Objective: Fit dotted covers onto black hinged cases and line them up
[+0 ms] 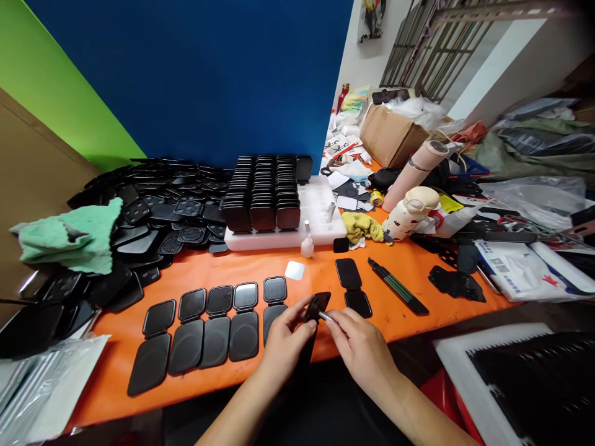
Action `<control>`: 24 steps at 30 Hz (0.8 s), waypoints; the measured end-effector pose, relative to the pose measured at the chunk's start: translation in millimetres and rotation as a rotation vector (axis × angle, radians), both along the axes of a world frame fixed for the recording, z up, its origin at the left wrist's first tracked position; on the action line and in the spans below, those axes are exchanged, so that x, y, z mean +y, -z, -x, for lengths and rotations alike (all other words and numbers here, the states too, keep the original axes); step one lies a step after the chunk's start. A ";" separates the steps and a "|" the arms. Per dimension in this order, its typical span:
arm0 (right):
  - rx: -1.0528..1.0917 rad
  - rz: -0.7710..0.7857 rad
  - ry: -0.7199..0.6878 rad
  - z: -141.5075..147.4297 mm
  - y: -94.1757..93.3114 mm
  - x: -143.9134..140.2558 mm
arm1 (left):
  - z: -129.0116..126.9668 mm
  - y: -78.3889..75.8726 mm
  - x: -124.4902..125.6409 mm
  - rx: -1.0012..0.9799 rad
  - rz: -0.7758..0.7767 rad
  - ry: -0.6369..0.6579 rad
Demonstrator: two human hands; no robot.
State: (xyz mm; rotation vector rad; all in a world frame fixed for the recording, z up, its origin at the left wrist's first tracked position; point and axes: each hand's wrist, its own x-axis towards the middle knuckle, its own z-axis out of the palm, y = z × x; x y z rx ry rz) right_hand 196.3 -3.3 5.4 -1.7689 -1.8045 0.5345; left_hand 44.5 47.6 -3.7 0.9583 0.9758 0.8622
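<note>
print on white packet [515, 269] and scattered cards [341, 145], too small to read

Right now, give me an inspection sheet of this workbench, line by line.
Surface: orange table top, crowded on the left and right.
Job's things: a row of open black cases lies flat near the front edge; one more open case lies apart to the right.
Clutter: loose pile of black parts, green cloth, stacked black pieces on a white tray, small white bottle, cardboard box, bags and papers.
Hands: left hand holds a small black part; right hand pinches a thin metal pin against it.
Cables: nothing seen.
Surroundings: blue wall, green wall, metal grille at the right.
</note>
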 end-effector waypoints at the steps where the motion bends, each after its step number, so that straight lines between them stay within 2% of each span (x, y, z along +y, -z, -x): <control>1: 0.035 0.013 0.007 -0.2 1.2 0.2 | -0.1 -1.2 1.1 -0.030 0.028 0.002; 7: 0.353 0.061 0.062 2.1 11.5 3.1 | -2.3 -3.3 0.5 -0.143 0.222 -0.023; 11: 0.571 0.133 0.100 5.3 19.6 5.8 | -5.9 -3.8 -4.3 -0.181 0.252 -0.020; 13: 0.601 0.157 0.118 6.4 21.6 6.8 | -7.0 -3.9 -5.3 -0.175 0.245 -0.012; 17: 0.438 0.139 0.122 5.8 16.1 6.8 | -6.8 -0.8 -4.8 -0.077 0.157 -0.042; 24: -0.105 0.038 0.059 5.2 -2.6 5.8 | -4.9 -0.3 -5.3 0.131 -0.093 -0.085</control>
